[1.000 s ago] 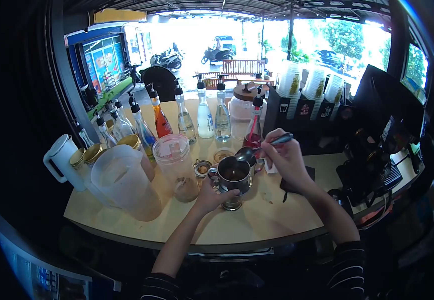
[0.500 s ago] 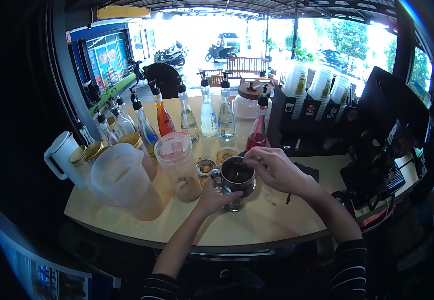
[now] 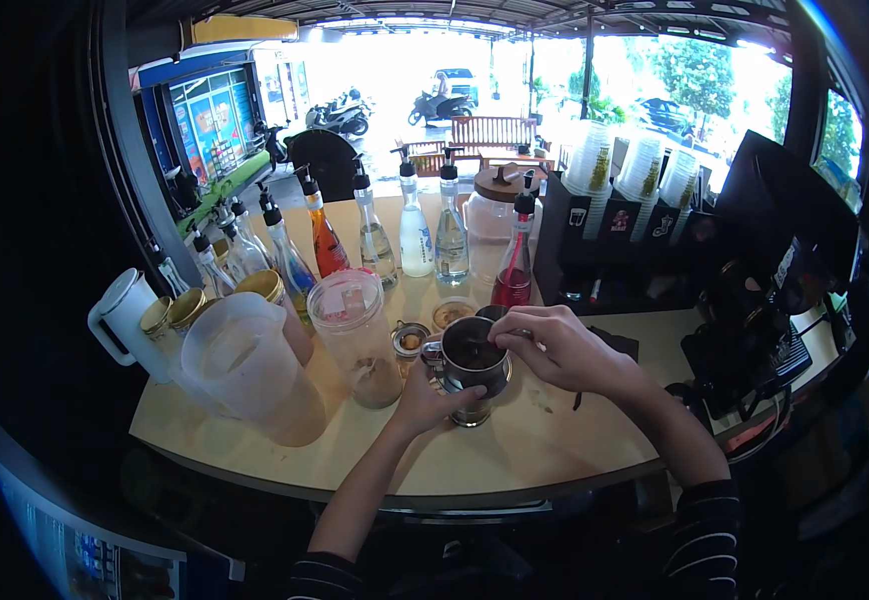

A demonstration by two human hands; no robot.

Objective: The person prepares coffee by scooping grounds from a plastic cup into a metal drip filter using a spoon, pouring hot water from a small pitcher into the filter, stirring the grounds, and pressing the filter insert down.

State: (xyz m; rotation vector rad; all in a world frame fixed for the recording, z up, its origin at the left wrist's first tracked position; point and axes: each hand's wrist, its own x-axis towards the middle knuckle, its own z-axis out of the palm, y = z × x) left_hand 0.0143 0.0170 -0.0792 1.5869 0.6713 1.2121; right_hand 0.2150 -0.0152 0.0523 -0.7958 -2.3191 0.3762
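My left hand [image 3: 428, 402] is wrapped round the handle side of a metal cup [image 3: 473, 368], thumb across its front. The cup sits over a glass base and has dark contents. At the cup's right rim my right hand [image 3: 560, 348] pinches the spoon, whose handle is mostly hidden by the fingers and whose bowl is down inside the cup. Left of the cup are a small metal strainer [image 3: 410, 340] and a clear lidded jar [image 3: 355, 335]. A round lid-like dish [image 3: 452, 313] lies behind it.
A frosted pitcher [image 3: 245, 365] and a white jug [image 3: 125, 318] stand left. Pump bottles [image 3: 376, 245] line the back, beside a wooden-lidded jar [image 3: 493, 225]. Cup stacks [image 3: 641, 170] fill a black holder [image 3: 610, 245] at right; dark equipment [image 3: 730, 350] sits beyond my right arm.
My right hand has lowered the spoon from above the rim into the cup, its fingers now close to the rim. My left hand stays on the cup.
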